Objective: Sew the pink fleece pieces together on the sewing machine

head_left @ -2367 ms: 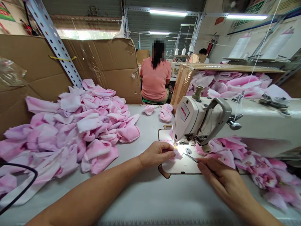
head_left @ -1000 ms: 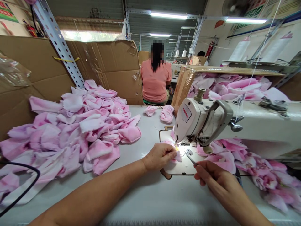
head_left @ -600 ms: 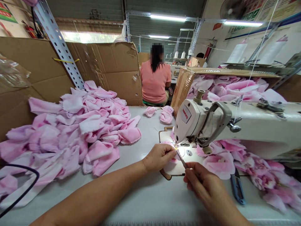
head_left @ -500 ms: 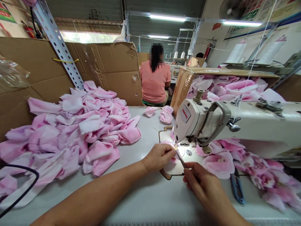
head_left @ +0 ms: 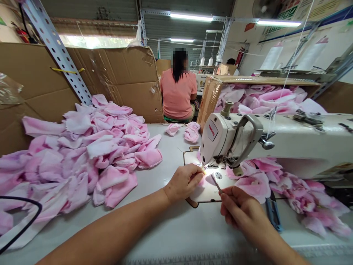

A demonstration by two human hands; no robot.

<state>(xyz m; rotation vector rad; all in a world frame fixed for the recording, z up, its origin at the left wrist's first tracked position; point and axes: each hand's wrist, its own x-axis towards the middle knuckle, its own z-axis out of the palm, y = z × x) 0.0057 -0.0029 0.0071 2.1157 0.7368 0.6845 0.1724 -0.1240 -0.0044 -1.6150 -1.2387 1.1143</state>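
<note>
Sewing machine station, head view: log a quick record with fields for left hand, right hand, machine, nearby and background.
left hand: left hand holding pink fabric beside the needle
right hand: right hand pinching a metal tool
machine: sewing machine, white, light on
nearby: blue snips; fabric pile
background: co-worker, seated

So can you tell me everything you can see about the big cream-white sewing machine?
The cream-white sewing machine looks like painted metal. It has a long arm, a rounded head with a red-lettered label, and a grey curved handle on top. A thin thread rises from it, and a bright light shines under its head. It stands on a white table, with pink fabric heaped beneath its arm.
</note>
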